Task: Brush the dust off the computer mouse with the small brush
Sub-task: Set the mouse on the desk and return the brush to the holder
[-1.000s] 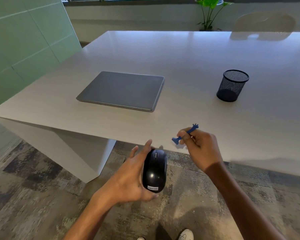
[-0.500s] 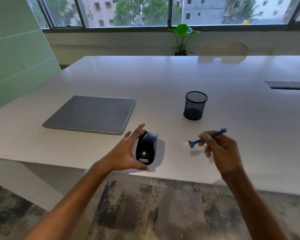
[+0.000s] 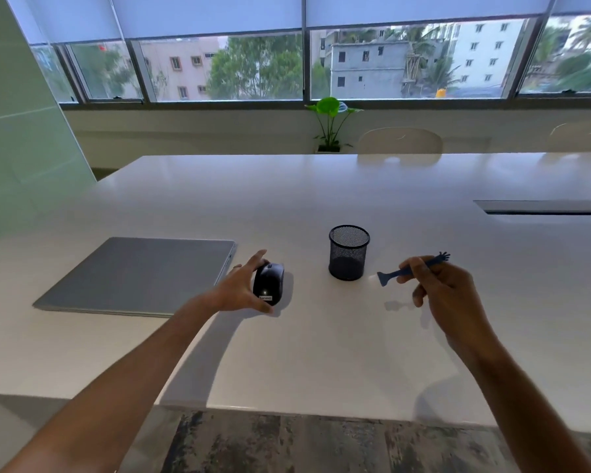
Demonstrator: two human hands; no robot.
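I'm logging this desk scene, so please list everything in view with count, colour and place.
table: 1, white, fills the foreground
laptop: 1, grey, closed, left on table
mouse: 1, black, right of laptop
mesh cup: 1, black, centre of table
brush: 1, blue, above the table, right of cup
plant: 1, green, beyond table by window
chairs: 2, white, far side
left hand: 1, grip on mouse
right hand: 1, holding brush

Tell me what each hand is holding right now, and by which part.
The left hand grips the black mouse by its sides, on the table. The right hand pinches the blue brush mid-handle with its fingers.
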